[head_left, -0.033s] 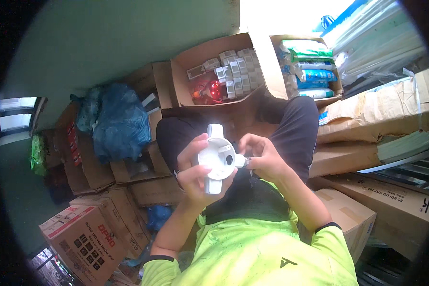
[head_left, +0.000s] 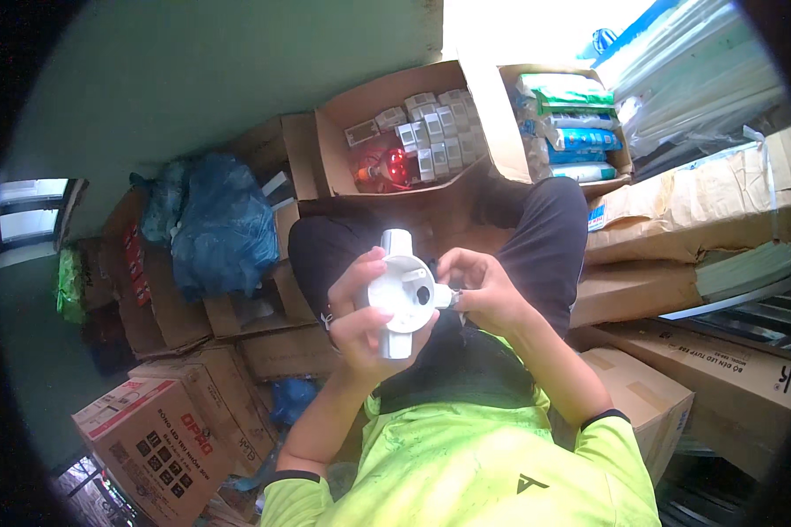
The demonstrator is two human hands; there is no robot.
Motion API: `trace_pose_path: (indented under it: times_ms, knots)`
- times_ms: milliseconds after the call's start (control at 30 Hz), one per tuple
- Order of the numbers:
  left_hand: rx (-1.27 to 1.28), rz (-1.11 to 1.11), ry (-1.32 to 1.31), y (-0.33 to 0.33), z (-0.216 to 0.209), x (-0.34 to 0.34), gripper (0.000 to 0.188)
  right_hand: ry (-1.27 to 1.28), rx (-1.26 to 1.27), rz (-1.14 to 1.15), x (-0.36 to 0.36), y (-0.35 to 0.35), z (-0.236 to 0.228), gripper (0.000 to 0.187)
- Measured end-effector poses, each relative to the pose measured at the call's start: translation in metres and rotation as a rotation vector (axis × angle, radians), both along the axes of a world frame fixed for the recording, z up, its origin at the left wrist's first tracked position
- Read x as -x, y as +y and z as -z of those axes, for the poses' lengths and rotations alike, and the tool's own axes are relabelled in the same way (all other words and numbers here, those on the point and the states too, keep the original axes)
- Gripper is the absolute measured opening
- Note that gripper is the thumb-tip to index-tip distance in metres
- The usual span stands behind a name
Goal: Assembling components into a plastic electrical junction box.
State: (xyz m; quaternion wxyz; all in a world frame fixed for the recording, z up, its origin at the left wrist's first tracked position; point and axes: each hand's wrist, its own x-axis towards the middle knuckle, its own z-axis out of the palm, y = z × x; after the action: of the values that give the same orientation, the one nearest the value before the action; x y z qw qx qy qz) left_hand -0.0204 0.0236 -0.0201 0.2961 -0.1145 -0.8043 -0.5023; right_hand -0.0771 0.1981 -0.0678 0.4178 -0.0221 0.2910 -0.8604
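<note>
A white round conduit junction box (head_left: 402, 294) with short tube spouts sits over my lap, its open face up. A dark round hole shows inside it. My left hand (head_left: 358, 307) is wrapped round its left side, thumb and fingers against the rim. At the right spout (head_left: 444, 297), my right hand (head_left: 485, 285) is closed, thumb and forefinger pinched at the spout's end. A small greyish bit shows between those fingertips, too small to name.
Ahead, a cardboard box (head_left: 325, 132) holds white rectangular pieces and red-wrapped items. Another box (head_left: 626, 158) holds green and blue packets. Blue plastic bags (head_left: 224, 224) lie at left. Cartons (head_left: 163, 443) stand at lower left, and long cartons (head_left: 703, 189) lie at right.
</note>
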Motion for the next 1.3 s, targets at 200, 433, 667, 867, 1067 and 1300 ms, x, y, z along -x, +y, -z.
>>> trace_pose_path:
  times_ms: [200,433,667,867,1067,1300]
  knots:
    - [0.108,0.107,0.016,-0.007,-0.006,0.004,0.063,0.084,-0.332,-0.232,-0.005,0.0,-0.008,0.016]
    - [-0.716,0.345,-0.356,-0.017,-0.017,0.004,0.088,0.621,-0.437,0.032,0.013,0.005,-0.019,0.017]
    - [-0.437,0.193,-0.658,-0.023,-0.017,0.0,0.07,0.866,-0.758,0.037,0.02,0.005,-0.03,0.013]
    - [-0.377,0.038,-0.616,-0.019,-0.01,0.004,0.084,1.047,-0.997,0.626,-0.001,-0.019,-0.016,0.027]
    - [-0.45,-0.08,-0.56,-0.016,-0.014,0.001,0.082,0.711,-1.041,0.612,0.016,-0.005,-0.004,0.014]
    - [-0.264,-0.067,-0.529,-0.017,-0.007,0.0,0.084,0.685,-0.751,0.315,0.008,-0.007,-0.001,0.023]
